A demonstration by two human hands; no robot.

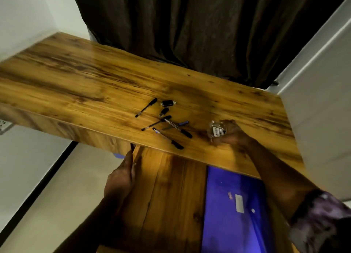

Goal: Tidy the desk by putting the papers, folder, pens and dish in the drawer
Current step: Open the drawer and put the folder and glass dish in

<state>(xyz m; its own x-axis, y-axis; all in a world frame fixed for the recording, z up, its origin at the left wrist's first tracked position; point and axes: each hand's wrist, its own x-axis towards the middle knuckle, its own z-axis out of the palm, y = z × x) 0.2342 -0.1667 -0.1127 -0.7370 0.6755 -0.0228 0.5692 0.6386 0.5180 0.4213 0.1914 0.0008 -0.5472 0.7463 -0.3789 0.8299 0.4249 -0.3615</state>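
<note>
**Surface** [95,85]: glossy wood-grain laminate, amber with dark streaks, running from the upper left to the right edge of the frame. The picture is smeared by blur.

**Pens** [168,138]: about six slim ballpoints, clear or dark barrels with black caps and one blue cap, lying loose and partly crossed at the middle of the surface. The exact count is hard to make out where they overlap. Two short dark pieces [168,103] lie just above them; what they are cannot be told.

**Dish** [216,131]: small, clear and shiny, right of the pens and low over the surface near its front edge. It holds small white cylinders. Its far side is hidden by the fingers.

**Right hand** [233,133]: reaches in from the lower right, arm bare up to a patterned sleeve [321,214], fingers curled round the dish.

**Drawer** [171,195]: pulled open below the front edge, same wood grain, cut off by the bottom of the frame.

**Folder** [235,205]: smooth blue-violet plastic with a small white label, lying flat in the right part of the drawer. Its upper end is hidden under the surface.

**Left hand** [121,176]: back towards the camera, fingers stretched along the drawer's left wall. Whether they clasp it cannot be told.

**Curtain** [190,24]: dark brown folded cloth, top of the frame.
</note>
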